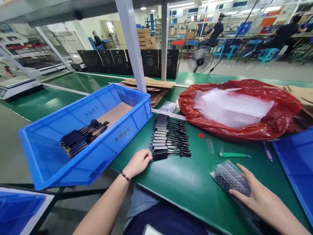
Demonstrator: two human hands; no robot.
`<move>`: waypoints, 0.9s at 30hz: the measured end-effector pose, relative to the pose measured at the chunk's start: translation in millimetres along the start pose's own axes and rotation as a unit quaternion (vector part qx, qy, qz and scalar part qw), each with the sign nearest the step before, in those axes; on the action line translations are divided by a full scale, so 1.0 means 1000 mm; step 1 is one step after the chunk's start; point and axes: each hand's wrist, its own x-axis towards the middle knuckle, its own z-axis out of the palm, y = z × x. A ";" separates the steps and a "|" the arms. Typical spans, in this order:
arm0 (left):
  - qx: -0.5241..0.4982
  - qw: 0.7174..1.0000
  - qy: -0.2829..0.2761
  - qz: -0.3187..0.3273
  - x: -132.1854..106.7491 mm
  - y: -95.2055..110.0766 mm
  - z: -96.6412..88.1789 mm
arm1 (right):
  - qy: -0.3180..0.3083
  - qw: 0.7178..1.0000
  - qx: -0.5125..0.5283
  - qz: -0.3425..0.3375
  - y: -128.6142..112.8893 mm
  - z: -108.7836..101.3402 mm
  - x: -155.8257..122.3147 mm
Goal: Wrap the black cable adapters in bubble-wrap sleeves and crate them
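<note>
Left hand pinches the end of a black device; right hand grips a bubble-wrap pouch

A blue crate (129, 130) stands close to the left forearm, its long wall between that arm and the cardboard sheet (119, 112) and black pieces (77, 138) inside. Behind the crate rises a pale post (132, 42), with flat cardboard (156, 83) beside it. Across the far right, a red plastic bag (193, 125) filled with white wrapping sheets (232, 107) blocks much of the tabletop (183, 182). In front of it lie red bits (201, 135), a green cutter (233, 155) and a purple pen (268, 153); a blue bin (298, 163) borders the right side.

The nearest black device (160, 155) lies at the near end of a row of similar devices (160, 133). Its long axis runs left to right, the leads pointing right. At its left end, the left hand (139, 161) has thumb and forefinger pinched together on the tip.

The right hand (259, 192) spans the bubble-wrap pouch (226, 174), thumb and forefinger parted along 2 edges. The pouch slants, its far end pointing up-left towards the row.
</note>
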 end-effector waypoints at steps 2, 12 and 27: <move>0.012 1.000 0.012 0.012 0.000 -0.002 0.001 | -0.004 1.000 0.002 0.000 -0.001 0.000 0.000; 0.182 0.953 0.127 0.205 0.008 -0.028 0.007 | -0.067 0.996 0.054 0.039 -0.033 -0.037 -0.001; -0.085 0.953 -0.176 0.233 0.053 0.158 0.131 | -0.072 0.992 0.103 0.009 -0.032 -0.057 0.008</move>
